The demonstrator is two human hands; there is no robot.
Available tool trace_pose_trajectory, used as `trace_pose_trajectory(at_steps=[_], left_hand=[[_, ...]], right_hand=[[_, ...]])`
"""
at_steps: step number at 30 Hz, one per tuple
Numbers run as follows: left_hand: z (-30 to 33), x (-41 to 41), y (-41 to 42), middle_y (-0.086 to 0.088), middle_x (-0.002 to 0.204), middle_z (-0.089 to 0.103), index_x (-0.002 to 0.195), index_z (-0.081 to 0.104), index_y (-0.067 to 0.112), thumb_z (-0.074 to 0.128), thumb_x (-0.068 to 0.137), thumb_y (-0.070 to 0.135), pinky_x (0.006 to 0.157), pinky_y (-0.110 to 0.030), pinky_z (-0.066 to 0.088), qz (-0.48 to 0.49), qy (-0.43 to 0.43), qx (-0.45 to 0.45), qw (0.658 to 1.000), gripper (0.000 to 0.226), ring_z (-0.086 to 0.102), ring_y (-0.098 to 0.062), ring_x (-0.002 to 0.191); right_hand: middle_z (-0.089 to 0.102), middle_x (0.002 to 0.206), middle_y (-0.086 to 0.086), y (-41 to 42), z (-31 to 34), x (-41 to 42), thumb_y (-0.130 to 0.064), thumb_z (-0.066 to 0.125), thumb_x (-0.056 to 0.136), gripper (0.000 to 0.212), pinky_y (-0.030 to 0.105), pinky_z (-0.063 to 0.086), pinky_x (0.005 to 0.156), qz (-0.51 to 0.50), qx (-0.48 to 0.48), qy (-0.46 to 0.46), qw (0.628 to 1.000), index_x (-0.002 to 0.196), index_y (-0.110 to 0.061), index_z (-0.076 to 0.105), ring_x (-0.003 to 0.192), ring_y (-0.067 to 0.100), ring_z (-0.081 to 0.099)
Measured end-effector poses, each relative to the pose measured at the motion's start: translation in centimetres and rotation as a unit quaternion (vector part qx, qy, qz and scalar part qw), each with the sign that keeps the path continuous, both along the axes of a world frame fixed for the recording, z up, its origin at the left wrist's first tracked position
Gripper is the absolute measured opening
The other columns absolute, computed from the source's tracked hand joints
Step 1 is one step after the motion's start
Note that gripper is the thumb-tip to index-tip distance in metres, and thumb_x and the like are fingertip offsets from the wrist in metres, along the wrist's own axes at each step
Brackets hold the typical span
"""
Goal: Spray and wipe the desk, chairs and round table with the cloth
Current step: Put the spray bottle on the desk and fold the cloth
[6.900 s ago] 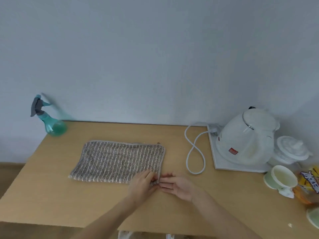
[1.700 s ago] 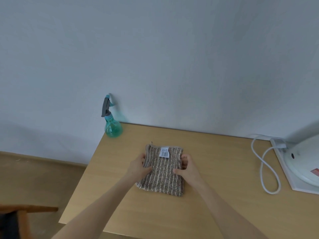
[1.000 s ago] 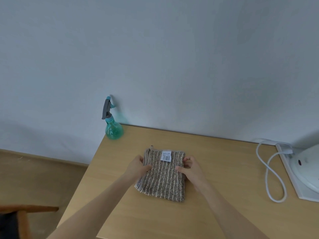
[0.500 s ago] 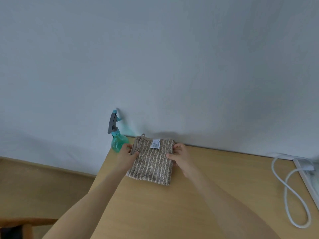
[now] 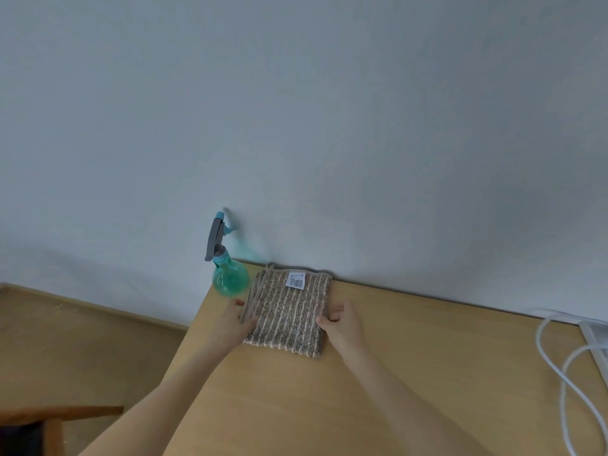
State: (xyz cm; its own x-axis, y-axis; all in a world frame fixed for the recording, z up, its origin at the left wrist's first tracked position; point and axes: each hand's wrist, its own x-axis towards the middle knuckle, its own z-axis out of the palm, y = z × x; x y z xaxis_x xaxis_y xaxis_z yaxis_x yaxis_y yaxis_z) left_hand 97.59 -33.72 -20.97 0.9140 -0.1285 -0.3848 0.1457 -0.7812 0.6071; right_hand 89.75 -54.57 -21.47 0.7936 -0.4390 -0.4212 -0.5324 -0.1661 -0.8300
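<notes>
The folded brown-striped cloth (image 5: 291, 311) lies flat at the back left of the wooden desk (image 5: 411, 357), its far edge against the wall and a white label on top. A teal spray bottle (image 5: 230, 279) with a grey trigger stands just left of it at the desk's corner. My left hand (image 5: 232, 324) rests against the cloth's left edge with fingers spread, close to the bottle. My right hand (image 5: 342, 325) touches the cloth's right edge, fingers loosely curled. Neither hand lifts the cloth.
A white power cable (image 5: 559, 373) loops over the desk at the right, leading to a white base (image 5: 597, 337) at the frame edge. Part of a wooden chair (image 5: 56, 419) shows at the lower left, over the wood floor. The wall runs directly behind the desk.
The cloth was folded from full width into a small square, then slid back and left to the wall beside the spray bottle. My hands have drawn back along its sides.
</notes>
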Motion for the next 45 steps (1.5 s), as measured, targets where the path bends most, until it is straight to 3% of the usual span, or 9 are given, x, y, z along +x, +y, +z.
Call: trace_pose_trajectory(at_steps=[9,18,22,26,33,38,41,43,45], left_hand=[[0.3,-1.1,1.2,-0.01,0.085,0.063,0.098,0.051,0.006,0.07,0.086,0.027,0.064,-0.032,0.045,0.036,0.001,0.023,0.999,0.031,0.057,-0.021,0.069],[1.3,1.5,-1.8,-0.017,0.134,0.05,0.14,0.034,-0.001,0.063,0.091,0.03,0.099,-0.04,0.044,0.011,0.026,-0.018,0.999,0.065,0.053,-0.031,0.117],[1.1,3.1,-3.8,-0.002,0.09,0.054,0.126,0.045,-0.004,0.052,0.097,0.029,0.081,-0.033,0.043,0.021,-0.006,0.01,1.0,0.045,0.054,-0.026,0.093],[-0.2,3.5,-4.7,-0.014,0.11,0.063,0.126,0.051,0.0,0.059,0.093,0.013,0.085,-0.037,0.047,0.068,-0.077,-0.01,0.995,0.036,0.059,-0.031,0.102],[-0.5,3.8,-6.1,-0.016,0.11,0.063,0.126,0.054,0.004,0.055,0.091,-0.001,0.087,-0.037,0.047,0.086,-0.148,-0.078,0.982,0.035,0.059,-0.03,0.103],[-0.3,2.8,-6.3,-0.019,0.148,0.03,0.146,0.028,0.002,0.043,0.095,-0.003,0.109,-0.036,0.033,-0.018,-0.147,0.015,0.989,0.053,0.035,-0.032,0.135],[-1.9,2.0,-5.3,-0.017,0.155,0.025,0.145,0.034,0.002,0.044,0.096,0.015,0.115,-0.043,0.029,-0.156,-0.234,0.074,0.957,0.052,0.028,-0.032,0.142],[-3.0,1.6,-4.4,-0.012,0.156,0.023,0.147,0.031,0.005,0.02,0.099,0.047,0.117,-0.042,0.021,-0.229,-0.221,0.132,0.939,0.065,0.026,-0.029,0.143],[-4.0,1.2,-3.7,0.0,0.158,-0.008,0.15,-0.001,0.016,-0.019,0.08,0.072,0.118,-0.035,-0.005,-0.256,-0.199,0.168,0.931,0.092,-0.005,-0.02,0.147]], right_hand=[[0.056,0.082,0.003,1.3,-0.1,-2.2,-0.001,0.071,0.081,0.039,0.042,0.056,0.076,0.039,-0.01,0.046,0.998,0.11,-0.009,0.046,0.08,0.023,0.064],[0.059,0.111,0.008,0.5,0.4,1.3,-0.025,0.068,0.087,0.046,0.028,0.043,0.078,-0.009,-0.058,0.035,0.998,0.122,-0.004,0.047,0.096,0.02,0.056],[0.056,0.105,0.005,-0.1,0.2,4.1,-0.027,0.065,0.09,0.042,0.028,0.042,0.081,-0.047,-0.042,0.028,0.998,0.119,0.001,0.052,0.101,0.023,0.057],[0.066,0.089,0.009,-0.7,-0.9,5.7,-0.027,0.067,0.088,0.029,0.032,0.046,0.067,-0.048,-0.059,0.042,0.996,0.099,-0.001,0.064,0.076,0.021,0.06],[0.054,0.075,-0.004,-2.1,-1.1,6.5,-0.012,0.068,0.086,0.021,0.028,0.042,0.069,-0.071,-0.083,-0.003,0.994,0.102,-0.001,0.06,0.077,0.017,0.055],[0.052,0.127,0.012,-1.6,-1.3,5.6,-0.022,0.065,0.088,0.048,0.033,0.038,0.1,0.0,-0.201,-0.034,0.979,0.129,-0.004,0.047,0.12,0.027,0.049],[0.027,0.153,0.012,0.2,-1.3,3.2,-0.046,0.044,0.095,0.066,0.04,0.021,0.117,0.129,-0.375,-0.093,0.913,0.147,-0.009,0.029,0.142,0.028,0.024],[0.02,0.157,0.011,1.1,-2.3,1.8,-0.059,0.024,0.094,0.071,0.046,0.018,0.114,0.223,-0.452,-0.085,0.859,0.151,-0.015,0.023,0.144,0.029,0.018],[-0.006,0.159,0.008,1.1,-3.4,1.1,-0.063,0.013,0.095,0.072,0.049,0.006,0.117,0.27,-0.466,-0.03,0.842,0.153,-0.022,0.003,0.146,0.028,-0.005]])
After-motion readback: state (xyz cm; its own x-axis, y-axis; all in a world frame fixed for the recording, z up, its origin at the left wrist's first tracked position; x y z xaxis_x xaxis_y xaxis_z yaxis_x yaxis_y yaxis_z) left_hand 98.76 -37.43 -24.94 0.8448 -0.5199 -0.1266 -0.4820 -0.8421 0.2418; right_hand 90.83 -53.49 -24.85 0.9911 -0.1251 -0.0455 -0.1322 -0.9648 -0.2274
